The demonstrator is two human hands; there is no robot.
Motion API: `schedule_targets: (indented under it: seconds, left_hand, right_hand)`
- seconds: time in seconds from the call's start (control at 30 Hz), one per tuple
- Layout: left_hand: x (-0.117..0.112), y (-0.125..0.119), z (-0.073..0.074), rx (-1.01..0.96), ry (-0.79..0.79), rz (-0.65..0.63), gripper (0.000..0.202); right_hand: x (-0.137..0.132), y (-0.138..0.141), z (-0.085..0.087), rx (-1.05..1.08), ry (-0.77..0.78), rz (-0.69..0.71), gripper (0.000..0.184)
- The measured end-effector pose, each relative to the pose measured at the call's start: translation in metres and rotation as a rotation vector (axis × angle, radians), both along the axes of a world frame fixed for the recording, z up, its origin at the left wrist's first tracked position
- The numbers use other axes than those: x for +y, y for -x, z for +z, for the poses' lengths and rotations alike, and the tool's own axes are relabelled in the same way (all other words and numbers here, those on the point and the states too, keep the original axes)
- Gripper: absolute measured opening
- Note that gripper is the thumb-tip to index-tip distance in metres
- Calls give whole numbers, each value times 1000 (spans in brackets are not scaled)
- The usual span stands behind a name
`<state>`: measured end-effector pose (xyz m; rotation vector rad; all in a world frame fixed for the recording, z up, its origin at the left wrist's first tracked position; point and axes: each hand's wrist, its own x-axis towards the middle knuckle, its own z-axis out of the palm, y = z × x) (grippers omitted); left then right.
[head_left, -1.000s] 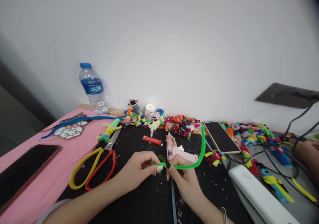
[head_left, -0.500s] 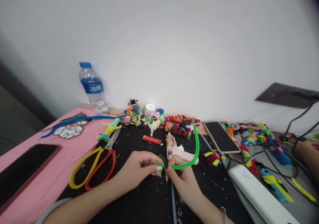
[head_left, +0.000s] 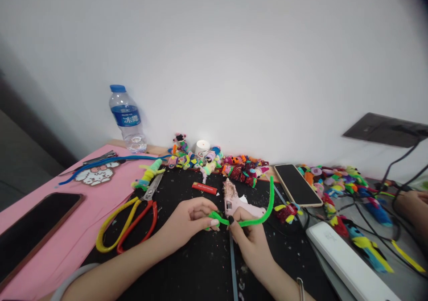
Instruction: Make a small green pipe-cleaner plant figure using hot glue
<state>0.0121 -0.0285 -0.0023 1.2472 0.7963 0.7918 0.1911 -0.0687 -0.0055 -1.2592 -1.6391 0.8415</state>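
Head view: left hand [head_left: 190, 220] and right hand [head_left: 250, 238] are pinching a green pipe cleaner [head_left: 256, 222], seemingly shaping it; bending further likely needs steadiness.

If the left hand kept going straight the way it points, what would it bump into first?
Probably the right hand, which pinches the green pipe cleaner just ahead, though depth is hard to judge.

Both hands [head_left: 189, 221] pinch a green pipe cleaner [head_left: 256, 222].
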Motion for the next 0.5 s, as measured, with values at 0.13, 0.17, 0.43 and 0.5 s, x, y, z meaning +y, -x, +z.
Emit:
schedule_targets:
  seconds: [0.13,0.17,0.43,0.5]
  left_hand:
    - [4,1,-1,19,29,9,26]
    - [4,1,-1,31,28,8,25]
    - [13,5,1,32,32,211,18]
    - [16,5,1,25,52,294,18]
  right_hand:
    - [4,-2,-1,-20,-45,-58,27]
    - [5,-3,-1,-22,-46,-72,27]
    - [8,-6,3,-142,-42,-52,33]
    - [5,-3,10,-244,-105,-11,32]
